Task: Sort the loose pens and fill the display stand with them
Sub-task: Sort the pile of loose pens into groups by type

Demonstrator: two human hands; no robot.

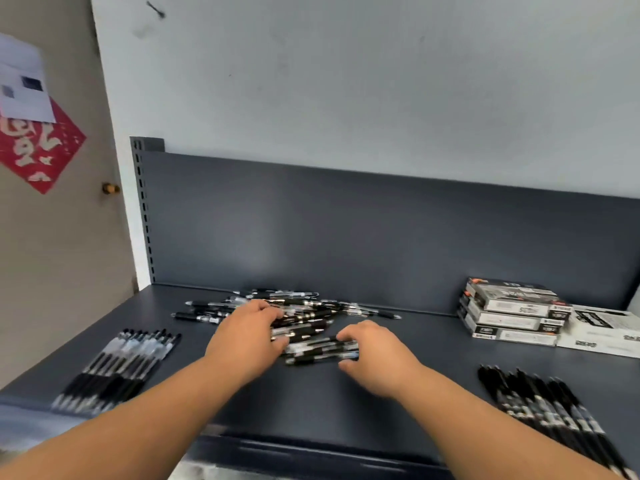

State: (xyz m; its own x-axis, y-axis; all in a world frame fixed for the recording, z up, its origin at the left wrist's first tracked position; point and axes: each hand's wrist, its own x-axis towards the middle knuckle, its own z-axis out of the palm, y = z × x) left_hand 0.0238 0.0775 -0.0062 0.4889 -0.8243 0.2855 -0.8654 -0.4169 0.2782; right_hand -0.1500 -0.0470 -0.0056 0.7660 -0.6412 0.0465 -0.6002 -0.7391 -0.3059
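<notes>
Far left on the shelf: sorted clear pens. Left hand curled over the loose heap, grip possibly clenched, too blurred to tell. Right hand pinching a small bundle at the heap's near edge. Risk: snagging neighbours, rolling strays into the black pens. Stacked boxes: print unreadable.
</notes>
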